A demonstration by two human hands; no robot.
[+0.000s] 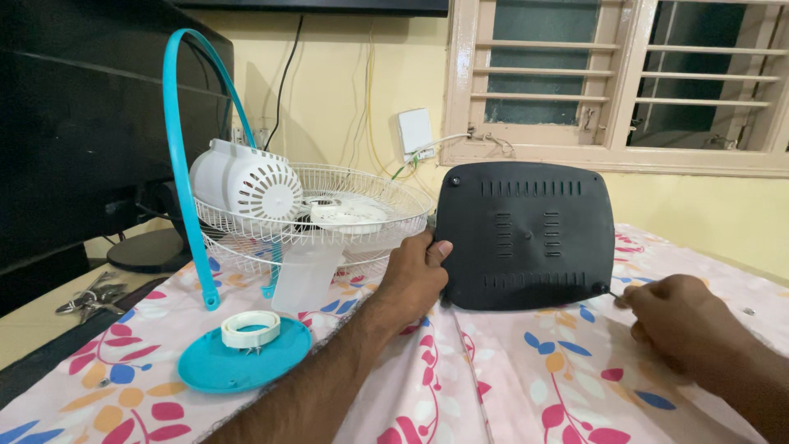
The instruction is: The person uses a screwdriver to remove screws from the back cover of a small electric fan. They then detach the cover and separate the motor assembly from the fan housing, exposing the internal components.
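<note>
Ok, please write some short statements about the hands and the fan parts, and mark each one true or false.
1. The left hand holds the black base panel upright. True.
2. The right hand rests on the white wire grille. False: it is at the panel's lower right corner, with a thin tool.
3. A white ring lies on the teal disc. True.
4. The tablecloth is plain blue. False: it is pink and floral.

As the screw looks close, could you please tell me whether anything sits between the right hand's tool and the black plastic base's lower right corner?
Nothing visible: the right hand holds the thin tool's tip at the black plastic base, which the left hand steadies.
</note>
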